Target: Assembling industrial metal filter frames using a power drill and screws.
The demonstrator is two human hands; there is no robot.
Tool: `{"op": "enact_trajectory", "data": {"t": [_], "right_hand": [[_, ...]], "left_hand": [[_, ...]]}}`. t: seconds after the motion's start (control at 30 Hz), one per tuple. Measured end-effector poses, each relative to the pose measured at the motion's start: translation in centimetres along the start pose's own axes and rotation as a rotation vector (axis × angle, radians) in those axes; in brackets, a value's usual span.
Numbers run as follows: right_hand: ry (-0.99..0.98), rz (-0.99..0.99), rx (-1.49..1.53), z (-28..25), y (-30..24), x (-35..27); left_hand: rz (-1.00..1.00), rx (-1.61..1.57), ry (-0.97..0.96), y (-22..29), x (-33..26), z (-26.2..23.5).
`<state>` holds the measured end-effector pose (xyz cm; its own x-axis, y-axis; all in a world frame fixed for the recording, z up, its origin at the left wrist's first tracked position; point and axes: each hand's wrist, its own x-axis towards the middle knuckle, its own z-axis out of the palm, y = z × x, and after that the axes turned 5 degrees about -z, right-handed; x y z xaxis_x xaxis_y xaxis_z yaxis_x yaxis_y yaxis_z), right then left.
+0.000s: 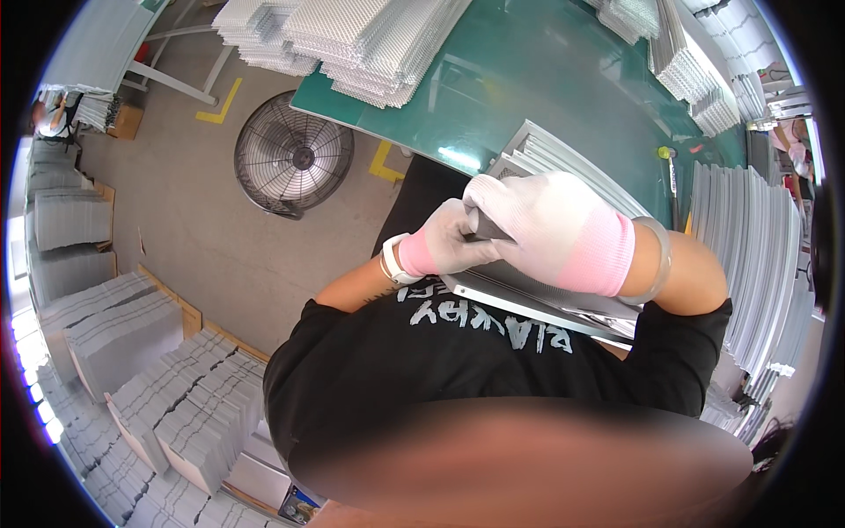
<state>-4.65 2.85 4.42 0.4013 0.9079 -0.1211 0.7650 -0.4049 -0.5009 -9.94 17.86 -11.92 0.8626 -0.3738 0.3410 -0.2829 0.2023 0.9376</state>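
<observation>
At near edge of green table (546, 79), head view: grey framed panel (519, 295) held on a slant against the chest, its upper corner between both gloved hands, lower end running right under the forearm.

Left hand (453, 238): clenched on the panel's upper corner, fingers curled round a dark edge. Right hand (550, 224): laid palm-down over the same corner and over the left fingertips; cannot tell whether gripping or only pressing.

Risks judged from this position:
- Slip of the panel down and right, since supported only at one corner and by the body; likely to strike the stack of like frames (550, 154) just behind it on the table.
- Pinching of left fingers beneath the right palm if pressed harder.
- Snagging of bangle (658, 260) or wristwatch (392, 260) on the frame edge.
- Tall sheet stacks (748, 255) close at right elbow; liable to be knocked by a wide arm swing.
- Floor fan (293, 157) near on the left; trip hazard on stepping back.

Hidden or unclear:
- Panel's corner and the dark part under the gloves, covered.
- Panel's right end, behind the sleeve.
- Lower picture blurred out.
- Small yellow-headed tool (667, 154) on the table, too small to identify.
- Far mesh piles (352, 35) cut off at the rim.
</observation>
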Motion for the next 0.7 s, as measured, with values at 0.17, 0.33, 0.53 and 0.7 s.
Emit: {"op": "enact_trajectory", "data": {"t": [0.17, 0.33, 0.53, 0.7], "right_hand": [[-0.056, 0.018, -0.178, 0.3, -0.5, 1.1], [-0.126, -0.071, -0.247, 0.3, -0.3, 1.2], [-0.334, -0.024, -0.123, -1.9, 0.5, 1.3], [0.042, -0.271, -0.261, -5.9, 0.0, 1.0]], "left_hand": [[-0.09, 0.025, 0.005, -0.4, -0.2, -0.2], [0.045, 0.123, 0.065, -1.7, -0.8, -0.2], [-0.054, -0.23, 0.003, 0.3, 0.2, 0.6], [-0.247, -0.071, -0.113, 0.1, -0.3, -0.7]]}}
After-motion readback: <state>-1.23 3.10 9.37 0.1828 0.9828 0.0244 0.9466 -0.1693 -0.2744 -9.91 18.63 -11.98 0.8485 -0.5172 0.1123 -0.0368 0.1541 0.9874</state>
